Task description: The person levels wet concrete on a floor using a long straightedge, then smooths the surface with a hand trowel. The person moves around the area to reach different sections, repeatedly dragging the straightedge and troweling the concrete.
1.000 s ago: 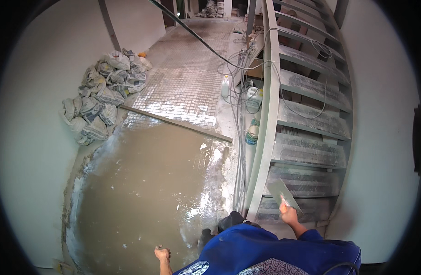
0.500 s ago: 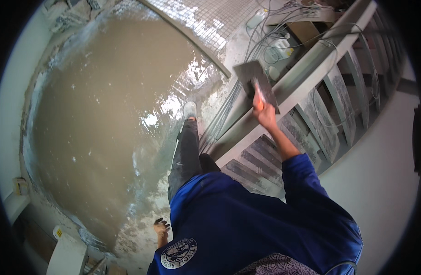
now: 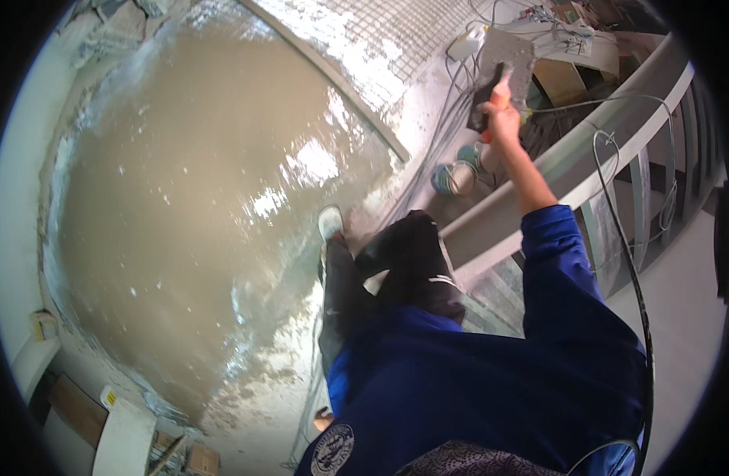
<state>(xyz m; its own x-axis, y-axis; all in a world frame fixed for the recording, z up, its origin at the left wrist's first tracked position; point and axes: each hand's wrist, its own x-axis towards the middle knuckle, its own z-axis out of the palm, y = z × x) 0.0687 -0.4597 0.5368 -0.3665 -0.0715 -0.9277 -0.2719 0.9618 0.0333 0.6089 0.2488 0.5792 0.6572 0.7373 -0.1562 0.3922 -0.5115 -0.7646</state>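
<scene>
My right hand [image 3: 503, 120] is wrapped round the orange handle of a flat plastering trowel [image 3: 511, 55]. The trowel is raised at the upper right, beyond the railing top, its grey blade smeared with mortar. Only a small bit of my left hand [image 3: 323, 418] shows beside my blue jacket; its fingers are mostly hidden. On my left spreads a smooth, wet, grey-brown layer of mortar [image 3: 166, 190] on the floor, shiny in places. My light-coloured shoe [image 3: 330, 222] rests at its right edge.
A long straight bar [image 3: 325, 71] borders the wet layer, with gridded mesh [image 3: 412, 36] beyond. A grey railing [image 3: 571, 155] curves along my right. Near it are loose cables [image 3: 440, 131] and a blue-and-white tub [image 3: 452, 178]. A white ledge [image 3: 122, 436] stands at lower left.
My right hand has carried the trowel farther up and to the right, away from the near railing. My left hand has drawn back behind the jacket. My body has shifted right, with one knee now bent out.
</scene>
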